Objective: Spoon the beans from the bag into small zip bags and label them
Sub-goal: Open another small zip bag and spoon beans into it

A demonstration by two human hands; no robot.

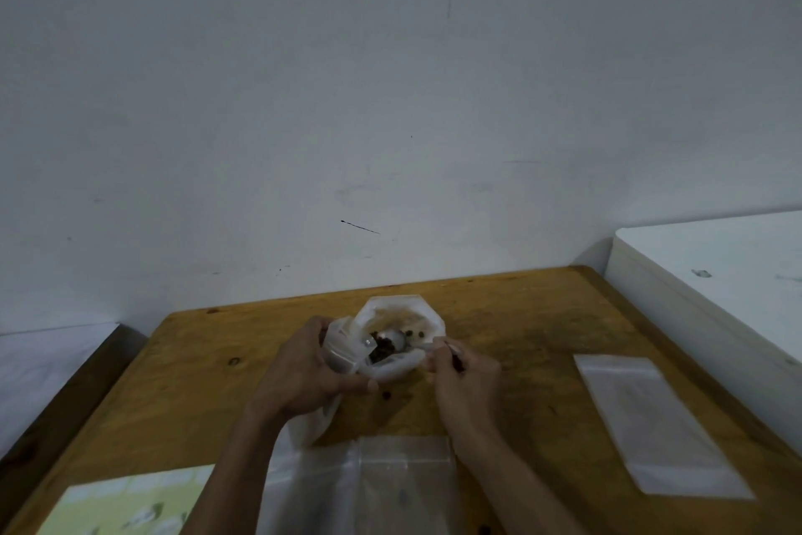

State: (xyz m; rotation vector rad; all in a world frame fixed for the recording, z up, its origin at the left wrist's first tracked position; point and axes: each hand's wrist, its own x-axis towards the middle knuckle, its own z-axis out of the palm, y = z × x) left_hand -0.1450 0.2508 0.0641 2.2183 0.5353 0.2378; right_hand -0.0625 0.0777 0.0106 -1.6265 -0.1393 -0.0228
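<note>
Head view: your left hand (304, 369) is pinching the limp zip bag (343, 354); your right hand (462, 374) is gripping, apparently, the spoon (392, 339) of loose beans (382, 350).

A plain white wall (390, 79), scuffed and marked with a short dark streak (360, 227), fills the space beyond the hands. Under them is a wooden table (542, 317) with dark knots. A white cabinet (711, 274) stands to the right, a pale surface (43, 369) to the left. Light is dim and even.
</note>
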